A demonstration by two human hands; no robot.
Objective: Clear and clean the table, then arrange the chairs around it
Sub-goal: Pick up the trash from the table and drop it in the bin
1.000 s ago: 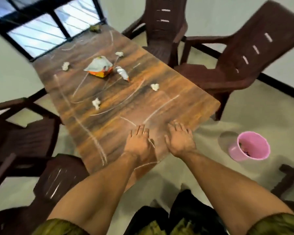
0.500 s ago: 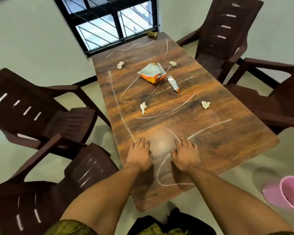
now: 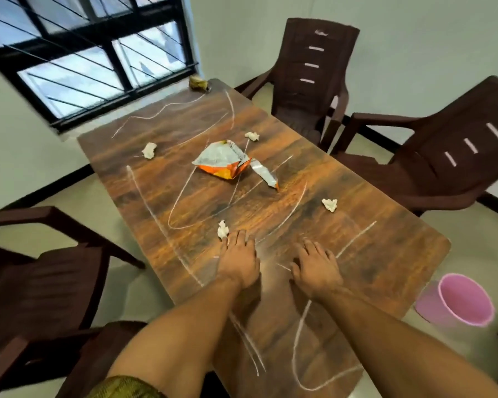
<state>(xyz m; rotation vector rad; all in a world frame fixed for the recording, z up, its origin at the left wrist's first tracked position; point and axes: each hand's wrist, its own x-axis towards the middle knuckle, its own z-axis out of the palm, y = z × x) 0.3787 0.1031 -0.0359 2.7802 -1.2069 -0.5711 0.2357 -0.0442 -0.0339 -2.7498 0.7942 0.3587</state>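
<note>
The near wad (image 3: 222, 228) sits just off the fingertips of my left hand (image 3: 237, 259). Ahead of my right hand (image 3: 314, 268) the table (image 3: 385, 254) lies open up to the right wad (image 3: 329, 204); the wrapper (image 3: 224, 160) blocks the middle. Chairs (image 3: 443, 168) hem both long sides.
</note>
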